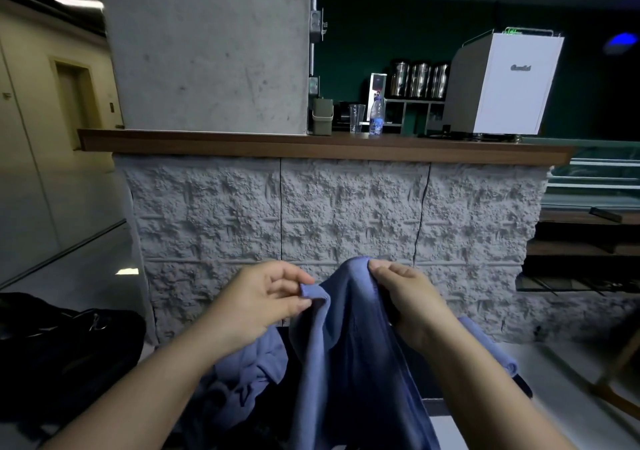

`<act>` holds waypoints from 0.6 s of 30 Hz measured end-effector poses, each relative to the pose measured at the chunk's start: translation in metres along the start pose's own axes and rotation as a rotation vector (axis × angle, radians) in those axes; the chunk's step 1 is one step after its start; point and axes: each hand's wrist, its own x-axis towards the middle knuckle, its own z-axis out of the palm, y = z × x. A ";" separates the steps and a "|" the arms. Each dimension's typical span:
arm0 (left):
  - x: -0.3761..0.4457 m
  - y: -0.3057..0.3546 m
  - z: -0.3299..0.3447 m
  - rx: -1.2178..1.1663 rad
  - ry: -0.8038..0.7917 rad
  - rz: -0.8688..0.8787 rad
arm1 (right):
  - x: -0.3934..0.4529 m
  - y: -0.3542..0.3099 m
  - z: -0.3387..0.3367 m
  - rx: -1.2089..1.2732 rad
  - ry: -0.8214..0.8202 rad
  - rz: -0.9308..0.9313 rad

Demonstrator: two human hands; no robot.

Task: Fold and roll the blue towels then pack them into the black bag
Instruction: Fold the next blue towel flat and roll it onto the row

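Observation:
I hold a blue towel (346,352) up in front of me, and it hangs down between my forearms. My left hand (256,297) pinches a corner of its top edge between thumb and fingers. My right hand (405,294) grips the top edge a little to the right. A second blue towel (249,370) lies crumpled below my left wrist. More blue cloth (491,349) shows behind my right forearm. The black bag (59,342) sits on the floor at the lower left.
A grey rough-stone counter front (332,214) with a wooden top (311,145) stands straight ahead. On it are a cup, a bottle, jars and a white machine (502,82). A concrete pillar (207,48) rises behind. A corridor opens on the left.

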 end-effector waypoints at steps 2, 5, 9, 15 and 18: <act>0.001 -0.002 0.011 0.074 0.035 0.070 | -0.006 0.000 0.008 -0.058 -0.066 -0.054; 0.003 -0.002 0.022 0.196 0.074 0.166 | -0.014 0.000 0.015 -0.176 -0.183 -0.154; 0.004 0.000 0.023 0.428 0.114 0.383 | -0.025 0.001 0.020 -0.350 -0.297 -0.298; 0.003 0.002 0.023 0.560 0.192 0.373 | -0.034 -0.001 0.018 -0.487 -0.291 -0.388; 0.002 0.001 0.023 0.550 0.190 0.339 | -0.034 0.000 0.017 -0.578 -0.256 -0.419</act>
